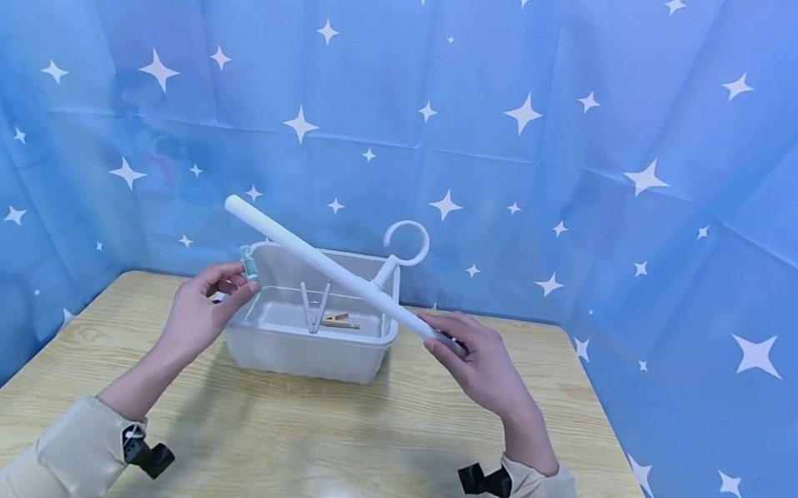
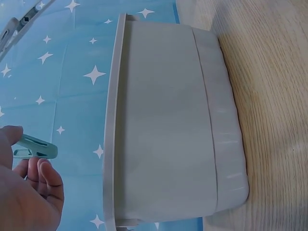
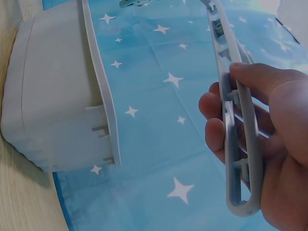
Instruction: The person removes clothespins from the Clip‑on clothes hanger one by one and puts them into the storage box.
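Observation:
My left hand (image 1: 203, 309) pinches a small green clothespin (image 1: 249, 266) between thumb and fingers, at the left end of the grey bin. In the left wrist view the green clothespin (image 2: 37, 147) shows its slotted sides. My right hand (image 1: 471, 358) grips one end of a long pale grey hanger (image 1: 308, 252), which slants up to the left above the bin. Its round hook (image 1: 424, 246) points up and away. Seen from the right wrist, the hanger (image 3: 250, 130) is a narrow loop with small pegs inside, the thumb and fingers around it.
The grey plastic bin (image 1: 302, 354) stands on the wooden table (image 1: 343, 444) near the back. In it lie a V-shaped grey piece (image 1: 315, 314) and small tan wooden pieces (image 1: 340, 323). A blue curtain (image 1: 359, 92) with white stars surrounds the table's back and sides.

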The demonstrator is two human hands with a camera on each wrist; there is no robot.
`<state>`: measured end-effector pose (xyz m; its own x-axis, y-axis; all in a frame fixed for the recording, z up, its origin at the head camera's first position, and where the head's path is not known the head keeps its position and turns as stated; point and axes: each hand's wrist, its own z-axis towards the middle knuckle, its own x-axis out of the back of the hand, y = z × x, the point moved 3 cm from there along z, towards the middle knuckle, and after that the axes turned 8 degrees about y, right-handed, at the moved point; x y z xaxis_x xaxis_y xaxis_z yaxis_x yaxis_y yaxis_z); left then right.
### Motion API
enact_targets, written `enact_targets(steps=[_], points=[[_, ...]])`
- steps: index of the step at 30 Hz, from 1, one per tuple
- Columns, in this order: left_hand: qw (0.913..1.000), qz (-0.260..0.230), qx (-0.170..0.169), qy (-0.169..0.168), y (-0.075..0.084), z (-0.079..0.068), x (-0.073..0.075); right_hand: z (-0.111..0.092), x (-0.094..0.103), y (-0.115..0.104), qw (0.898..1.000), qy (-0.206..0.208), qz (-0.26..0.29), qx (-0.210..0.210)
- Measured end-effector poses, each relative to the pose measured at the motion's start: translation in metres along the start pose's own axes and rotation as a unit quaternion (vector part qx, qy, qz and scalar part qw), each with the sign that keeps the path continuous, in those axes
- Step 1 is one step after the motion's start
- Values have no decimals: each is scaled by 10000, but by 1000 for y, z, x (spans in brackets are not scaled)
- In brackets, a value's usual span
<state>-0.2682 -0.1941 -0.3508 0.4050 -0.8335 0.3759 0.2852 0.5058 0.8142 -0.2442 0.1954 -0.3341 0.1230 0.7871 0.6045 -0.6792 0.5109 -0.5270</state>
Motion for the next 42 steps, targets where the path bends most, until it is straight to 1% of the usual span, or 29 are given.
enact_targets(steps=[3,8,12,26,36,42], points=[[10000,23,-10,-63,-2,1,-1,0,0,0,10000,4,-17,-10],[9993,176,154,-282,-6,3,-3,-1,0,1,10000,11,-35,-36],[9988,219,188,-397,-7,4,-3,-2,0,1,9999,-6,-79,-103],[9980,236,202,-553,-12,7,-5,-1,-1,2,9999,-39,-114,-110],[9974,236,220,-649,-13,8,-8,-2,0,2,9999,-47,-17,-104],[9968,208,326,-703,-15,11,-10,-3,0,3,9999,-44,3,-109]])
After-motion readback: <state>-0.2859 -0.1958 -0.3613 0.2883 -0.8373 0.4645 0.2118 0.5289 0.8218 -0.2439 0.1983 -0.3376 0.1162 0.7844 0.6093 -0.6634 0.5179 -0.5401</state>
